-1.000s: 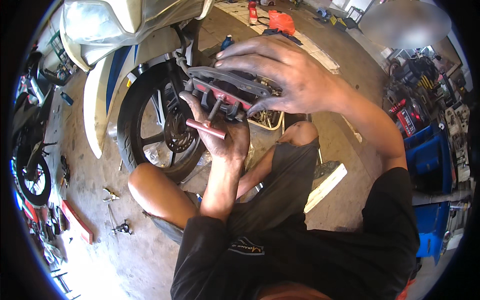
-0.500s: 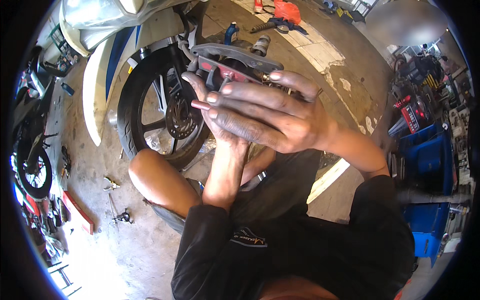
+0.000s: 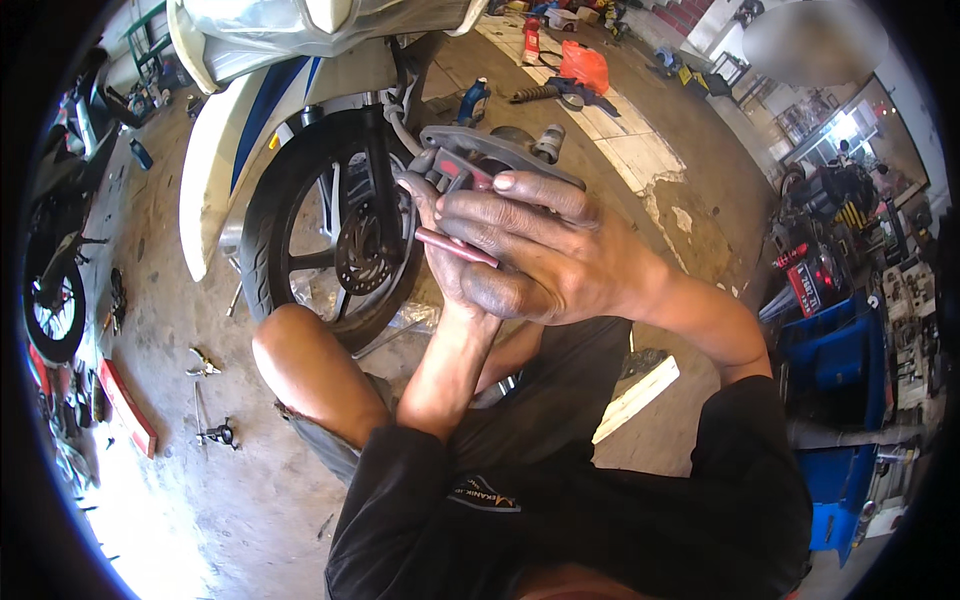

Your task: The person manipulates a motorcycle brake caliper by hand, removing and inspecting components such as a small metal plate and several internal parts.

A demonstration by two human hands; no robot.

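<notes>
In front of the wheel, my left hand point(image 3: 452, 272) is closed round a grey brake caliper point(image 3: 500, 150) with red-marked faces inside, gripping it from below. Much of that hand is covered by my right hand point(image 3: 545, 240), whose blackened fingers are bent over the caliper's near side. A slim dark-red rod point(image 3: 457, 247) sticks out leftward from between the right hand's fingers, which are closed on it. Its other end is hidden. A hose point(image 3: 400, 122) runs close to the caliper's left end. Just beyond stands the motorcycle's front wheel point(image 3: 262, 230) with its brake disc point(image 3: 362, 252).
A blue bottle point(image 3: 473, 100), a shock absorber point(image 3: 540, 93) and a red plastic bag point(image 3: 583, 68) lie beyond the caliper. Pliers point(image 3: 203, 363) and a red bar point(image 3: 127, 410) are on the floor at left. Blue bins point(image 3: 835, 350) stand at right.
My right hand's fingers have curled in from a straighter pose, and more of the red rod shows. Both hands and the caliper sit slightly lower and further right in view.
</notes>
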